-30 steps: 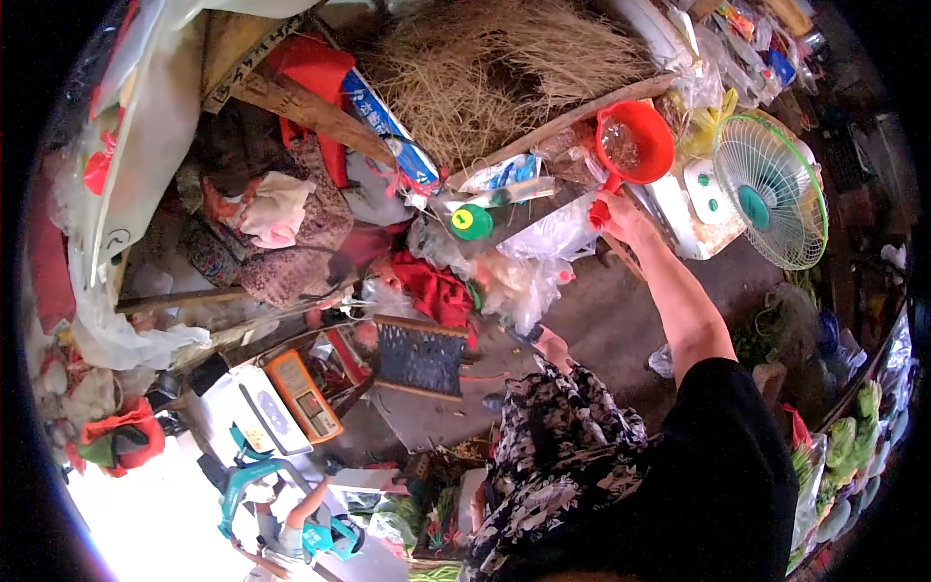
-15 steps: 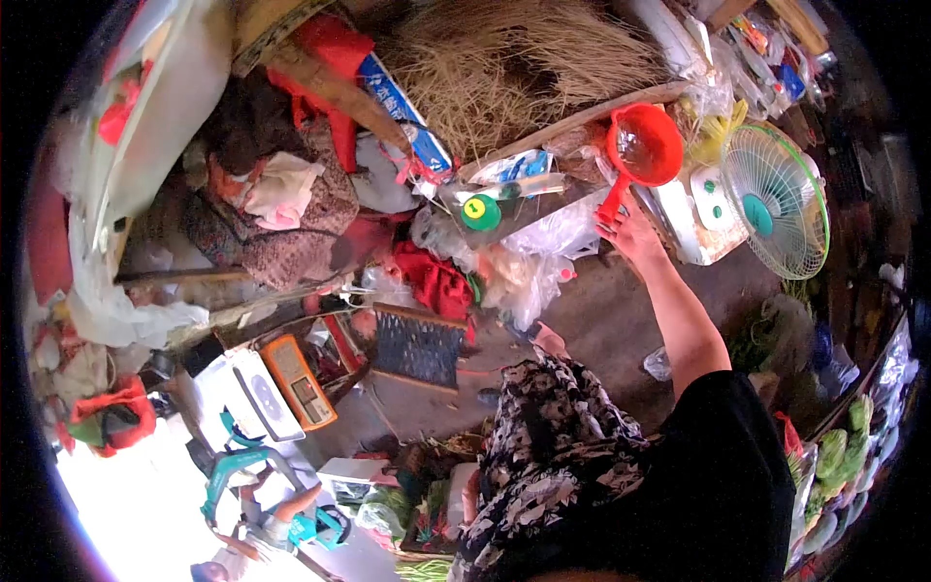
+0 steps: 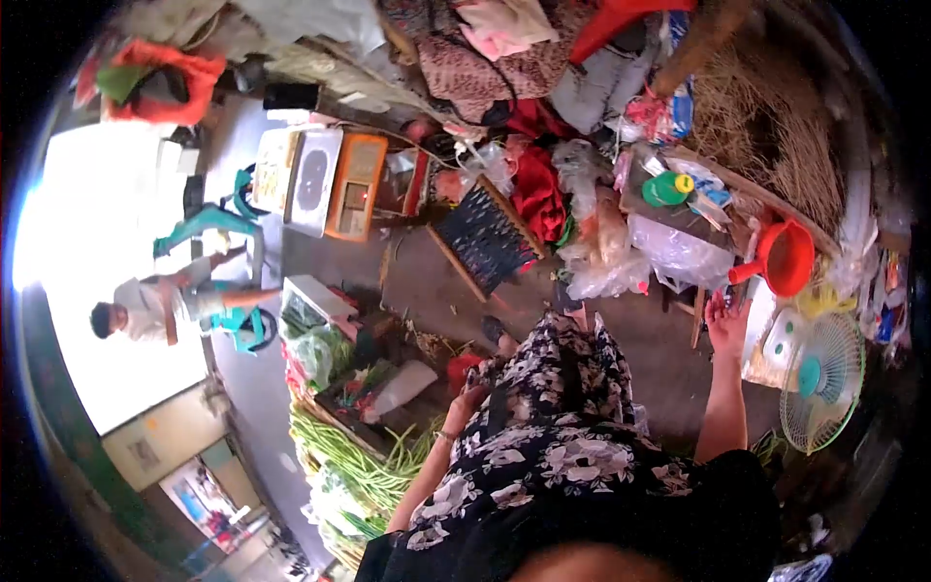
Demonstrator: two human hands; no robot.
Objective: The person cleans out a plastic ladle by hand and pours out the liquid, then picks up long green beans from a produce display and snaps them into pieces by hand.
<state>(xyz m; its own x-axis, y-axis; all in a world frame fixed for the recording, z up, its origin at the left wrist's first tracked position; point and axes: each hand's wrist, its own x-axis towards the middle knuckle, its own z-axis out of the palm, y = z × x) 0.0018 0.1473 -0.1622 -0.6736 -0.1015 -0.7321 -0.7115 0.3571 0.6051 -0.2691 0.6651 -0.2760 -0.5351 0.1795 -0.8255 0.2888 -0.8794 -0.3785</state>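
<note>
Hovering just short of the handle point(image 3: 745, 273) of the red dipper point(image 3: 787, 258), the right hand point(image 3: 727, 322) had its fingers spread and nothing visible in its grasp; a narrow gap appeared to separate fingertips and handle. The left hand point(image 3: 470, 393) was low against the floral skirt point(image 3: 572, 441), fingers curled; whether it held anything could not be told. The two hands were well apart.

The dipper was located near the right end of the tabletop point(image 3: 705, 211), handle directed toward the near right corner. Its support could not be made out. A green container point(image 3: 669, 189) was on the tabletop, and a clear plastic bag point(image 3: 679, 254) was gathered at the near edge. A fan point(image 3: 824, 378) stood beyond the right end.

Step in hand, by judgement: positioning at the handle, with no grip established. A grip would have called for a slight further reach, then closure of the fingers around the handle, clear of the bag.
</note>
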